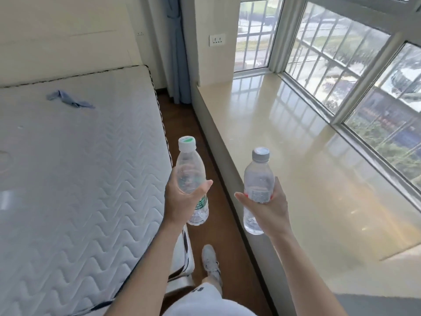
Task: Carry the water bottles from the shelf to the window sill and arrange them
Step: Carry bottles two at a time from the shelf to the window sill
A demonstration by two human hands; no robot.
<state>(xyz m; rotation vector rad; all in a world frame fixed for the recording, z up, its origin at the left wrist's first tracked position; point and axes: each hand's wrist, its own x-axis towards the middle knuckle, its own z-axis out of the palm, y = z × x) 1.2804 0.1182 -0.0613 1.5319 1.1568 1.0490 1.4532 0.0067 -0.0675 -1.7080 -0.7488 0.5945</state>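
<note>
White quilted mattress [79,167] with a crumpled blue cloth [68,100] on top, blue curtain [177,53] beyond, wall socket [217,39] nearby

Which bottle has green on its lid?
The clear plastic bottle with the green label, held in the left hand. The other clear bottle, in the right hand, has a grey lid.

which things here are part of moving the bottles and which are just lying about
Part of the job: green-label bottle, held in the left hand; grey-cap bottle, held in the right hand; window sill.
Just lying about: mattress; blue cloth on it; curtain; wall socket.
</note>
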